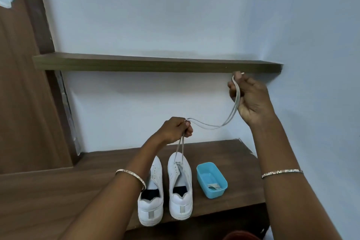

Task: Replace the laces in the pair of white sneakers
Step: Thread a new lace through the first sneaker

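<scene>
Left hand (178,129) pinching both lace (214,127) strands above right sneaker (180,187) | right hand (251,99) gripping ends, up-right | lace sagging between.

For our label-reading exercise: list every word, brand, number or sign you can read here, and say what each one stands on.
None can be read.
The white sneakers show only blank grey heel tabs.
The lace, the blue tub and the wooden shelf carry no visible print.

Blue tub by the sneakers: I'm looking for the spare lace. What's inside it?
The blue tub holds a small pale bundle, possibly lace; its near wall hides part of it.
</scene>
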